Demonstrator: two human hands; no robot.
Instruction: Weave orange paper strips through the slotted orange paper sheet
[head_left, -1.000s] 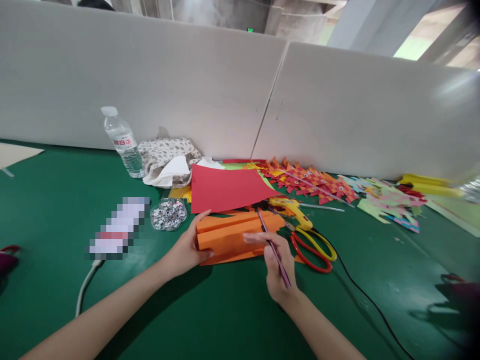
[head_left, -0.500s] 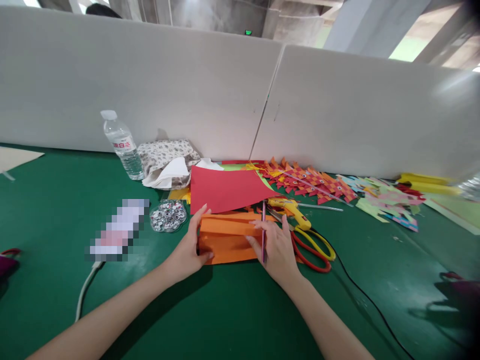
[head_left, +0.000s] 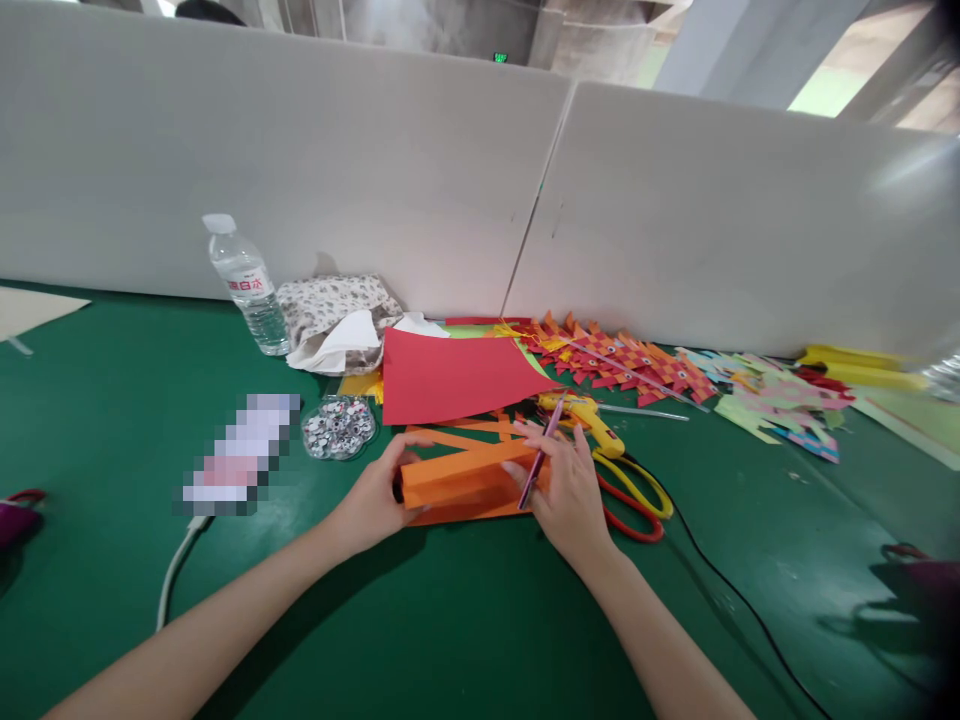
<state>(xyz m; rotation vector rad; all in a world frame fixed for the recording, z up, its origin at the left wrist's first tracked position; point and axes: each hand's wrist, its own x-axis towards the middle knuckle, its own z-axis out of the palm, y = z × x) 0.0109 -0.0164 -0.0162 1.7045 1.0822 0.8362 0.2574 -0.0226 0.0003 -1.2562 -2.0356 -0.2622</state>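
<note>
A sheet of orange paper point(head_left: 457, 482) lies in front of me, its upper part folded over and raised off the table. At its left end my left hand point(head_left: 382, 495) pinches the fold, the thumb below and the fingers behind. My right hand point(head_left: 566, 490) grips the right end of the same paper. A thin pink pen point(head_left: 541, 455) is tucked slantwise between the fingers of that hand. Just beyond the fold lie cut orange strips point(head_left: 450, 438) and a sheet of red paper point(head_left: 457, 375). Scissors point(head_left: 634, 505) with red and yellow handles rest beside my right hand.
Behind the scissors lies a yellow glue gun point(head_left: 596, 425) with a black cord. A pack of googly eyes point(head_left: 339, 428), a phone point(head_left: 244, 450) on a cable and a water bottle point(head_left: 250, 290) are at the left. Woven paper fish point(head_left: 637, 365) lie along the grey partition point(head_left: 300, 150).
The orange paper's upper part has been lifted and folded towards me, showing the strips behind it. The pen has tipped from upright to slanted in my right hand.
</note>
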